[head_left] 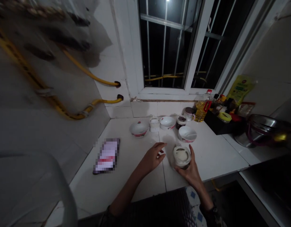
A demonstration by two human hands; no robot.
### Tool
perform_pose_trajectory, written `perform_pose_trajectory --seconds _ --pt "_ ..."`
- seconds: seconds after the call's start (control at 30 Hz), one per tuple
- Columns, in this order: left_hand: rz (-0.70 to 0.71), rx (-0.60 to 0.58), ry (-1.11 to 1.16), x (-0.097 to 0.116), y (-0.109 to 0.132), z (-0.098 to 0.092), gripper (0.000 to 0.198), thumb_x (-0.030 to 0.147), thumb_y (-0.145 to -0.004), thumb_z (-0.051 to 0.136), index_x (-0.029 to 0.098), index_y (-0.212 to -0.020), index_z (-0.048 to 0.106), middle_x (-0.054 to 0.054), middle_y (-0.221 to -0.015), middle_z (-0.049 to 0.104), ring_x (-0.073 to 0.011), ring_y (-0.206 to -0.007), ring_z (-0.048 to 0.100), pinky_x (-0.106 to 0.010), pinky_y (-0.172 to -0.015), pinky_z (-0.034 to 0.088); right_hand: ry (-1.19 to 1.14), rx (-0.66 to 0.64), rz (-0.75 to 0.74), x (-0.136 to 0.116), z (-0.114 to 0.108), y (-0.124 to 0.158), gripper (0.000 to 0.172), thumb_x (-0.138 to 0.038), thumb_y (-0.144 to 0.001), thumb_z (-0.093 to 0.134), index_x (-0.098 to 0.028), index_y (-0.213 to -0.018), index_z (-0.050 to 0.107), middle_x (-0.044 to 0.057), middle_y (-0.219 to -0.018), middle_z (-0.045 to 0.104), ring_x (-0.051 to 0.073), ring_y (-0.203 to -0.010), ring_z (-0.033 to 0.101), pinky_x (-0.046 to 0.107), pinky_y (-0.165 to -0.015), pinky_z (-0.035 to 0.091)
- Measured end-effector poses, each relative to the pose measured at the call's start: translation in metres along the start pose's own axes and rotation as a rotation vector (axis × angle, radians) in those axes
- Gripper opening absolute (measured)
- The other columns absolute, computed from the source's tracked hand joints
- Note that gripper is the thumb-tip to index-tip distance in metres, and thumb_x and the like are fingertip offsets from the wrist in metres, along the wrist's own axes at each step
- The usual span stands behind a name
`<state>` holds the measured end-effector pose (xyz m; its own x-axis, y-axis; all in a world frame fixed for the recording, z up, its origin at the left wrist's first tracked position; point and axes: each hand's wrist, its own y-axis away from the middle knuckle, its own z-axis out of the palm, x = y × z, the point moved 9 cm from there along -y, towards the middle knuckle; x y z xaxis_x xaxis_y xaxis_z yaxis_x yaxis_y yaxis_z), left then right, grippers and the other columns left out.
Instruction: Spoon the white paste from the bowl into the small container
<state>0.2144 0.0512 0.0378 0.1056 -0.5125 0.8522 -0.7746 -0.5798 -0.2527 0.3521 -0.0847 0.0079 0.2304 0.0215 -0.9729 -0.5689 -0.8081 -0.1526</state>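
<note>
My right hand (190,168) is wrapped round a small lidded jar (181,156) with a whitish top, near the front of the white tiled counter (145,176). To the left of that jar, my left hand (155,156) hovers with its fingers apart and curved, holding nothing. Behind the hands stand three white bowls with pink trim: the left bowl (139,129), the middle bowl (168,123) and the right bowl (187,134). A second white jar (154,124) sits between the left and middle bowls. The dark jar (181,122) is beside the middle bowl.
A phone-like flat object (107,156), its surface pixelated, lies on the left. At the back right are an oil bottle (202,106), a mug (189,114), a black box of condiments (217,121) and a steel pot (258,129). Yellow pipes (95,104) run along the left wall.
</note>
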Motion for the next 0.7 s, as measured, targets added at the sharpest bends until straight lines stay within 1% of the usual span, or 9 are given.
perform_pose_trajectory --seconds 0.1,0.17,0.23,0.3,0.37,0.43,0.5,0.6,0.7 --pt "-0.01 0.013 -0.002 -0.006 0.005 -0.009 0.057 0.013 -0.076 0.055 0.022 -0.132 0.058 -0.011 -0.128 0.061 -0.0193 -0.097 0.066 -0.033 -0.078 0.059 0.007 -0.094 -0.065 -0.007 0.036 -0.002 0.118 -0.026 -0.062 0.079 -0.022 -0.155 0.007 0.012 -0.134 0.059 0.025 -0.124 0.058 0.043 -0.109 0.042" --pt "-0.022 0.007 0.007 -0.01 0.012 -0.013 0.061 0.011 -0.074 0.055 0.022 -0.134 0.056 -0.011 -0.128 0.063 -0.0213 -0.102 0.065 -0.036 -0.084 0.058 0.01 -0.128 -0.1 -0.009 0.053 -0.005 0.117 -0.024 -0.062 0.078 -0.02 -0.155 0.006 0.012 -0.132 0.06 0.025 -0.123 0.059 0.042 -0.108 0.043" --pt "-0.036 -0.002 0.031 -0.015 0.021 -0.017 0.067 0.011 -0.073 0.056 0.023 -0.139 0.052 -0.011 -0.134 0.061 -0.0239 -0.11 0.063 -0.041 -0.091 0.055 0.007 -0.143 -0.117 -0.009 0.067 -0.008 0.117 -0.024 -0.063 0.077 -0.019 -0.155 0.005 0.012 -0.13 0.062 0.025 -0.122 0.06 0.042 -0.106 0.045" --pt "-0.038 -0.018 0.079 -0.018 0.029 -0.019 0.074 0.013 -0.074 0.06 0.024 -0.145 0.044 -0.011 -0.144 0.054 -0.027 -0.124 0.056 -0.045 -0.101 0.05 0.007 -0.149 -0.127 -0.01 0.079 -0.012 0.117 -0.026 -0.063 0.078 -0.02 -0.155 0.005 0.013 -0.13 0.062 0.025 -0.121 0.06 0.042 -0.104 0.047" --pt "-0.033 -0.02 0.14 -0.021 0.033 -0.024 0.083 0.02 -0.076 0.067 0.024 -0.152 0.033 -0.012 -0.153 0.044 -0.0301 -0.135 0.048 -0.048 -0.109 0.043 0.01 -0.162 -0.131 -0.012 0.091 -0.018 0.118 -0.025 -0.062 0.079 -0.021 -0.155 0.006 0.013 -0.132 0.06 0.026 -0.121 0.06 0.043 -0.104 0.047" --pt "-0.048 -0.002 0.177 -0.025 0.034 -0.031 0.093 0.029 -0.076 0.073 0.022 -0.155 0.025 -0.014 -0.159 0.035 -0.0326 -0.14 0.042 -0.049 -0.113 0.039 0.007 -0.189 -0.128 -0.014 0.103 -0.024 0.119 -0.022 -0.06 0.079 -0.021 -0.155 0.005 0.013 -0.133 0.06 0.026 -0.122 0.06 0.043 -0.104 0.047" --pt "-0.082 0.032 0.179 -0.032 0.031 -0.04 0.1 0.036 -0.074 0.076 0.021 -0.156 0.021 -0.016 -0.16 0.033 -0.0339 -0.14 0.042 -0.05 -0.114 0.037 -0.009 -0.228 -0.136 -0.017 0.116 -0.031 0.12 -0.021 -0.061 0.078 -0.02 -0.155 0.003 0.013 -0.133 0.06 0.026 -0.122 0.06 0.043 -0.104 0.047" --pt "-0.128 0.103 0.17 -0.041 0.024 -0.053 0.105 0.04 -0.069 0.08 0.018 -0.155 0.024 -0.017 -0.159 0.034 -0.0352 -0.14 0.043 -0.05 -0.114 0.037 -0.014 -0.271 -0.159 -0.018 0.131 -0.041 0.121 -0.025 -0.063 0.079 -0.019 -0.155 0.001 0.015 -0.135 0.059 0.026 -0.123 0.059 0.045 -0.105 0.046" --pt "-0.167 0.149 0.144 -0.048 0.02 -0.061 0.101 0.041 -0.064 0.081 0.017 -0.151 0.034 -0.016 -0.154 0.042 -0.0353 -0.137 0.047 -0.048 -0.111 0.041 0.005 -0.291 -0.164 -0.013 0.142 -0.049 0.125 -0.026 -0.061 0.082 -0.019 -0.155 0.0 0.016 -0.138 0.057 0.027 -0.125 0.057 0.046 -0.106 0.045"
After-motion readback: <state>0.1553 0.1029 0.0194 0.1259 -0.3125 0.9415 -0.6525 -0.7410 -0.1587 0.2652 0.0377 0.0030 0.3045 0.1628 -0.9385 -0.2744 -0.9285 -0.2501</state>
